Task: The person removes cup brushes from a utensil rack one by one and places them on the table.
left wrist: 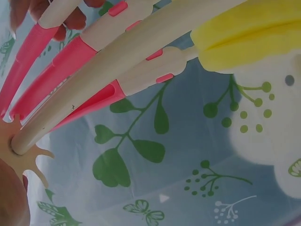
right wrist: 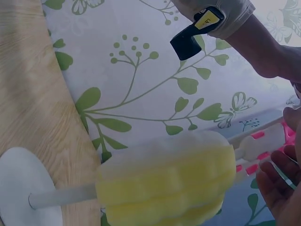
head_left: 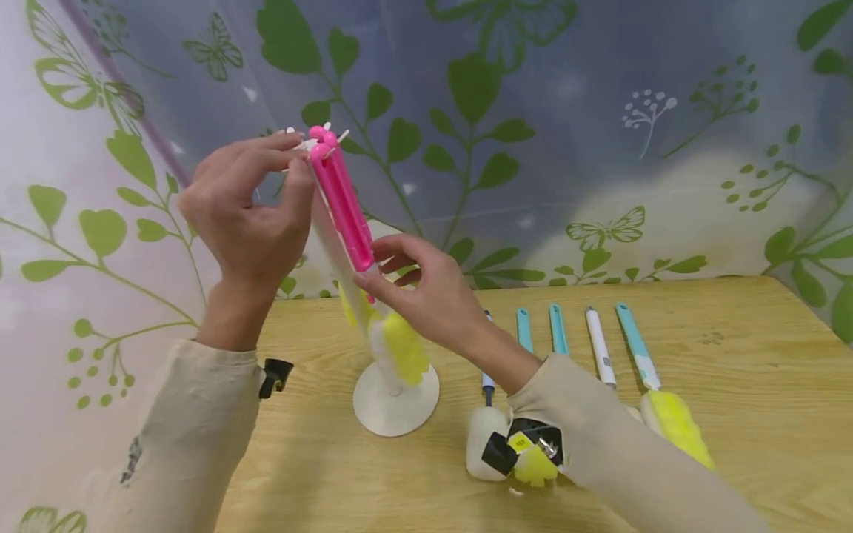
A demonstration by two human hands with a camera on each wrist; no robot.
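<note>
A white rack stands on a round base (head_left: pixel 373 407); its pole (left wrist: pixel 77 101) rises to a hooked top (left wrist: pixel 33 160). Several sponge bottle brushes with pink handles hang from the hooks, heads downward. My left hand (head_left: pixel 249 203) pinches the hooked top between thumb and fingers. Lower down, my right hand (head_left: pixel 429 292) holds a pink-handled bottle brush (head_left: pixel 345 207) around the lower part of its handle, thumb in front. A yellow-and-white sponge head (right wrist: pixel 164 174) hangs beside the pole, above the base.
On the wooden table (head_left: pixel 306 474), right of the rack, more brushes lie in a row: one with a dark blue handle and white sponge (head_left: pixel 485 437), teal-handled ones (head_left: pixel 558 329), a white-handled one (head_left: pixel 600 348), and a teal-and-white one with a yellow sponge (head_left: pixel 680 426). A leaf-patterned curtain (head_left: pixel 566 148) hangs behind.
</note>
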